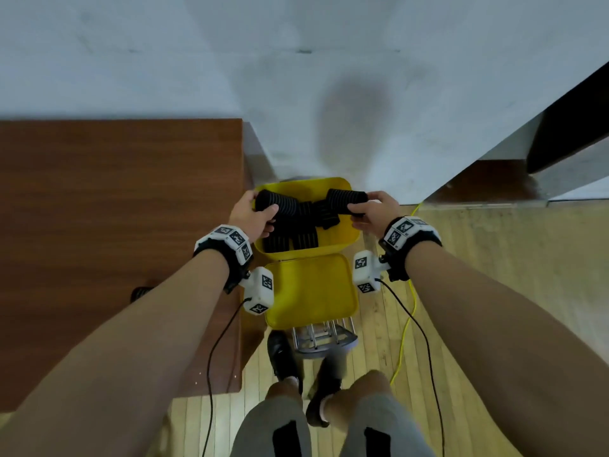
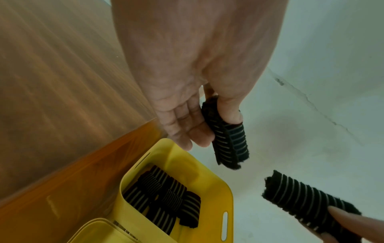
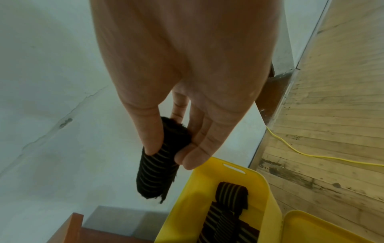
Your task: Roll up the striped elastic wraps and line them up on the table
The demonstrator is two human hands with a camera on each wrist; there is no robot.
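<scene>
A: Striped elastic wraps, two of them rolled up — where are they?
B: Both are held above the yellow bin (image 1: 349, 237). The left hand (image 1: 252, 214) has its thumb and fingers (image 2: 188, 129) closed round one rolled wrap (image 1: 275, 202); the right hand (image 1: 375, 211) pinches the other rolled wrap (image 1: 346, 199) between thumb and fingers (image 3: 197, 148).
A: And the rest?
B: More loose wraps (image 2: 164, 197) lie flat and heaped inside the bin, under the two rolls.
A: What is around the bin?
B: The brown wooden counter (image 1: 115, 209) is just to its left, its edge beside the left wrist. The bin's yellow lid (image 1: 313, 288) lies on its near side, over a metal stool frame (image 1: 324, 338). A yellow cord (image 3: 311, 154) runs over the plank floor to the right, and a pale wall stands behind the bin.
</scene>
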